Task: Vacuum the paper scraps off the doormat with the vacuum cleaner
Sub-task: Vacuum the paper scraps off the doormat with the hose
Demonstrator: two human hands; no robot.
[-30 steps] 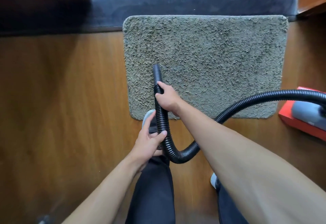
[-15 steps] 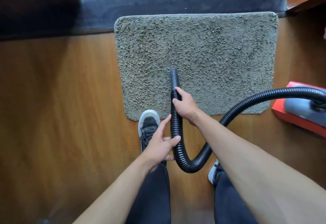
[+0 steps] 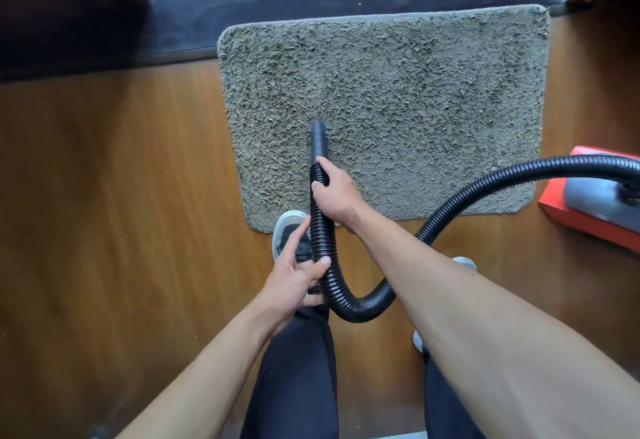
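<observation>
View: head camera, looking down.
Doormat (image 3: 415, 92): grey shag, flat on wooden floor (image 3: 121, 196).
Hose (image 3: 485, 182): black, ribbed; runs from vacuum cleaner (image 3: 595, 199) at right edge, loops low, rises to mat.
Nozzle (image 3: 318, 137): over mat's near-left part.
Right hand (image 3: 337, 196): clamped round hose just behind nozzle.
Left hand (image 3: 294, 279): thumb and lower fingers gripping hose further down, index finger straight alongside.

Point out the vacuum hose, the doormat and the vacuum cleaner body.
vacuum hose (image 3: 356, 314), head view, bottom of its loop
doormat (image 3: 433, 92), head view, bare pile mid-mat
vacuum cleaner body (image 3: 588, 200), head view, grey housing
</observation>
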